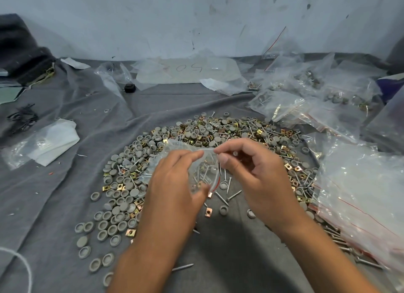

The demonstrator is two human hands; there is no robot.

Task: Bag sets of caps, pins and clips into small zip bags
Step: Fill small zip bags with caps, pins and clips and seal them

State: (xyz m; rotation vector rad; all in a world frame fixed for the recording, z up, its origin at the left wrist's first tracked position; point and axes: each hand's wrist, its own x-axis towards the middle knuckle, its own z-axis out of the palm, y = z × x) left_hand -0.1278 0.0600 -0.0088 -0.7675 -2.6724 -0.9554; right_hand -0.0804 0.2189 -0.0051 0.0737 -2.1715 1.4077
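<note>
A small clear zip bag [197,172] with a red seal line hangs between both hands above the grey cloth. Several metal pins and a gold clip show through it. My left hand [175,183] grips the bag's left side, thumb under and fingers pinching its top edge. My right hand [251,172] pinches the bag's mouth at the top right and also holds a pin with a round head between its fingers. A wide ring of loose grey caps [122,207], gold clips [119,186] and pins [222,197] lies around and beneath the hands.
Filled zip bags [310,100] are heaped at the back right. A stack of empty zip bags [363,194] lies at the right. Crumpled plastic and a white sheet [52,141] sit at the left. A paper sheet with writing [188,70] lies by the wall.
</note>
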